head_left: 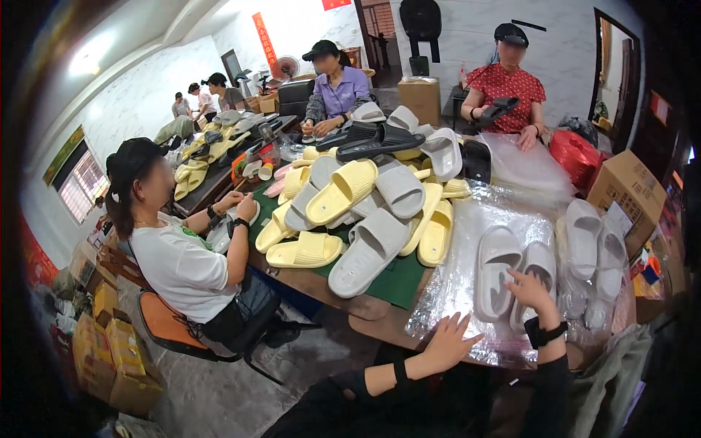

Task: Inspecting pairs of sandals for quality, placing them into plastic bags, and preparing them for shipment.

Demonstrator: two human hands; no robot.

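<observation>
A pair of light grey slide slippers lies on clear plastic bags [461, 252] in front of me, the left slipper [495, 288] beside the right slipper [539, 257]. My right hand [533, 292] is over the right slipper, fingers apart and gripping nothing; whether it touches the slipper I cannot tell. My left hand [447, 344] is spread open, low over the bags near the table edge, holding nothing. Right of the pair, more grey slippers [583, 241] lie in clear plastic. A large pile of slippers, with a yellow slipper [342, 191] and a black slipper [380, 142], rises to the left.
At the left a person in white [186, 255] sits handling a slipper. Across the table sit a person in purple [339, 95] and one in red [504, 80] holding a black slipper. A cardboard box [628, 193] and red plastic bag [573, 157] stand at the right.
</observation>
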